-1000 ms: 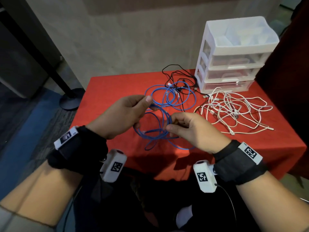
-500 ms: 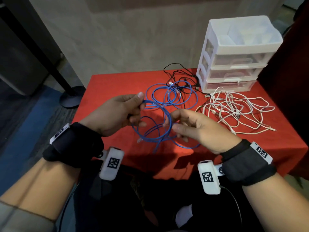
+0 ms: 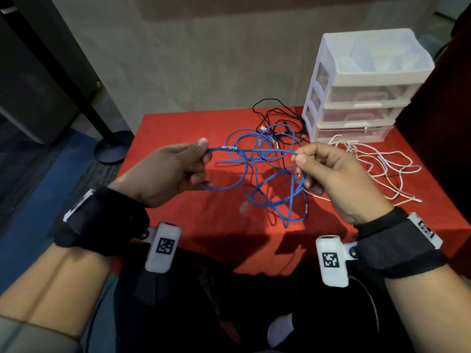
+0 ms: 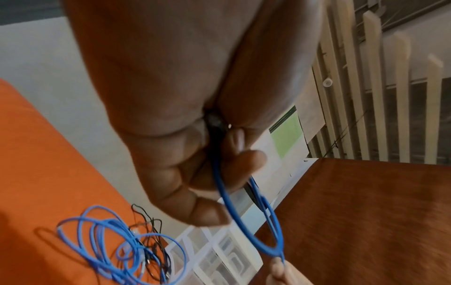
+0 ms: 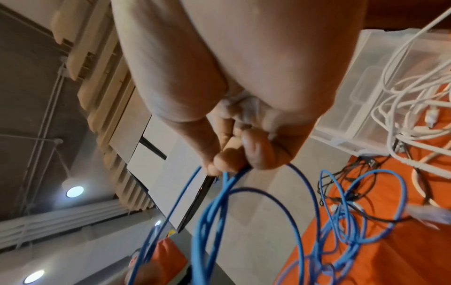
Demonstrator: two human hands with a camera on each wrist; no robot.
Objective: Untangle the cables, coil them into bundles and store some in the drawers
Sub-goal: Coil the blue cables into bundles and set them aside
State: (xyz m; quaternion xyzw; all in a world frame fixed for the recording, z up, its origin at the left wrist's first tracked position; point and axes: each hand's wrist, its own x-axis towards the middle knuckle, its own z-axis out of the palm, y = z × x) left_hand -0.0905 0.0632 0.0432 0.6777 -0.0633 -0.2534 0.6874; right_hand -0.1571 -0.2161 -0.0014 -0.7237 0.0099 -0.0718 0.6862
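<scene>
Blue cable (image 3: 254,150): a span was held taut and nearly level between the two hands, above the near half of the bench (image 3: 178,123); its long axis ran left to right across the body.
Left hand (image 3: 165,171): the cable's left end of the span was pinched between thumb and curled fingers; a loop was seen hanging from the same hold.
Right hand (image 3: 336,179): the right end of the span was pinched between thumb and forefinger, and several hanging loops were gathered under the curled fingers.
Hanging loops (image 3: 277,197): these were draped below the right hand, so that hand was judged nearer to the bulk of the cable.
Second blue cable (image 3: 265,141): it was left lying on the bench beyond the hands, crossed with the black cable (image 3: 277,115); whether it was joined to the held one could not be told.
White cables (image 3: 377,164): a loose heap was left to the right, just in front of the drawers (image 3: 356,95).
Drawers: all three were seen closed, far right, nearer the right hand.
Next move, as judged: the span would be fed rightward into the loops, or the loops passed leftward; coiling was not yet finished.
</scene>
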